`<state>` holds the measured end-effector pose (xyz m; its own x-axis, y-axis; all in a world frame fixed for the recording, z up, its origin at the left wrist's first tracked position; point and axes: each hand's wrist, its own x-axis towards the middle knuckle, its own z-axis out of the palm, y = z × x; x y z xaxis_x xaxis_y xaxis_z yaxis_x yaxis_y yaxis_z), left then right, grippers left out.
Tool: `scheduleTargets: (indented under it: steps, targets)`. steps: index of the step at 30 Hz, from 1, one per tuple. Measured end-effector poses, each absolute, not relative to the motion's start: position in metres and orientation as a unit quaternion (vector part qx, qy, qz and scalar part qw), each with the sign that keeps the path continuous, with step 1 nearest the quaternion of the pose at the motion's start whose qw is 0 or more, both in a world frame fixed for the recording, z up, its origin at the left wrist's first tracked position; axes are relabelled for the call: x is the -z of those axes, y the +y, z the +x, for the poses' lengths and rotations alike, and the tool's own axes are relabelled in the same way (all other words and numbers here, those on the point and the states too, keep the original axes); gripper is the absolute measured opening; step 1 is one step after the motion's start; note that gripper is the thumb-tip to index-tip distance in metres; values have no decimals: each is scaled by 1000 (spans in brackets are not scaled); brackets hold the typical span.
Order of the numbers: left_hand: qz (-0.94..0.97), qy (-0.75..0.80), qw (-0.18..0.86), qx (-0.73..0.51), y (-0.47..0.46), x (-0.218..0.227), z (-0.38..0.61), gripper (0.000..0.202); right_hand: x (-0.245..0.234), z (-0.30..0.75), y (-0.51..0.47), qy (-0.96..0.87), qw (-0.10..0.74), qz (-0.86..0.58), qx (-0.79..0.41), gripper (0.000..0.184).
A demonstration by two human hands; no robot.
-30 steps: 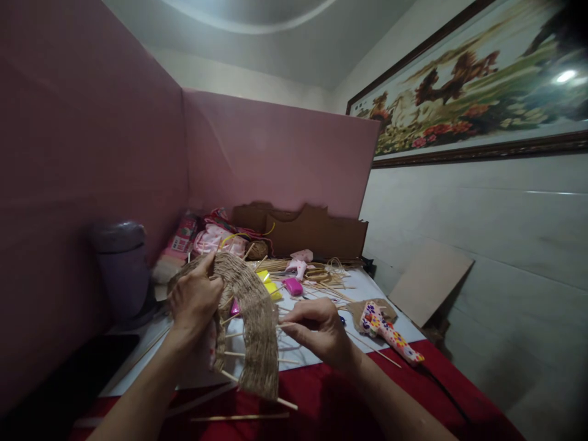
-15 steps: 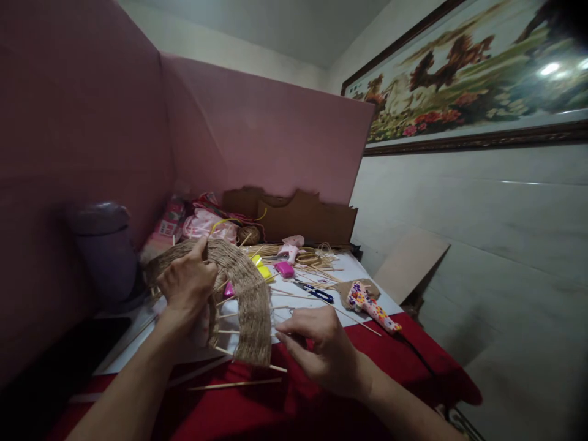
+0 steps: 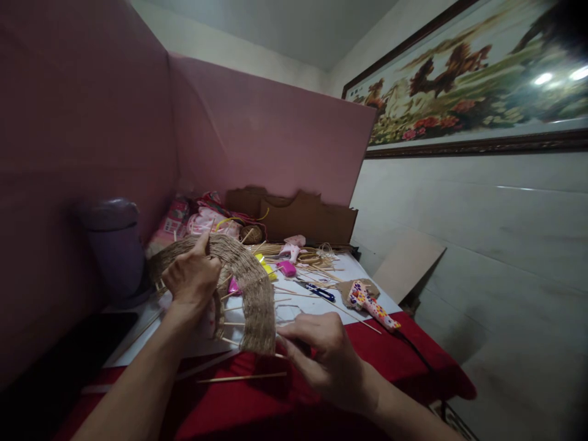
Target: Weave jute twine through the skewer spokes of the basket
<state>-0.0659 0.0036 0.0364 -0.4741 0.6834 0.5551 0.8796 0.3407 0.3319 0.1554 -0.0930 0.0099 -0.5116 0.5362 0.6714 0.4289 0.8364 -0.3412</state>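
A curved, fan-shaped piece woven from brown twine (image 3: 258, 306) over thin wooden sticks is held up above the table. My left hand (image 3: 193, 274) grips its upper left part, with the index finger stretched along the twine band. Stick ends poke out past the outer edge, and bare stick lengths show between the outer band and the inner woven part. My right hand (image 3: 321, 352) is at the lower right outer edge, thumb and index finger pinched by a stick end. What lies between those fingertips is too small to make out.
Blue-handled thread snips (image 3: 316, 290), a floral-wrapped glue gun (image 3: 372, 306) on cardboard, pink packets (image 3: 287, 268), yellow packets (image 3: 266, 267) and loose sticks lie on the white table surface. Behind them are a twine ball (image 3: 251, 234) and torn cardboard (image 3: 303, 217). A lidded purple container (image 3: 114, 251) stands left.
The woven piece has tilted slightly, its lower end rising a little. My right hand has shifted slightly down and right, staying at the outer edge. My left hand keeps its grip.
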Motion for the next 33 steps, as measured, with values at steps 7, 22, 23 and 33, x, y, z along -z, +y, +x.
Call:
scheduleTargets:
  steps: [7, 22, 23, 33]
  targets:
    - [-496, -795, 92, 335, -4, -49, -62, 52, -5, 164, -95, -863, 429, -263, -55, 19]
    - [-489, -791, 57, 363, 1, -46, -67, 54, 17, 168, -83, -850, 465, -238, -66, 27]
    - [-489, -791, 57, 364, 2, -46, -67, 54, 18, 167, -83, -846, 474, -235, -68, 28]
    - [-488, -791, 80, 359, -3, -49, -64, 49, 38, 161, -103, -813, 505, -288, -37, 24]
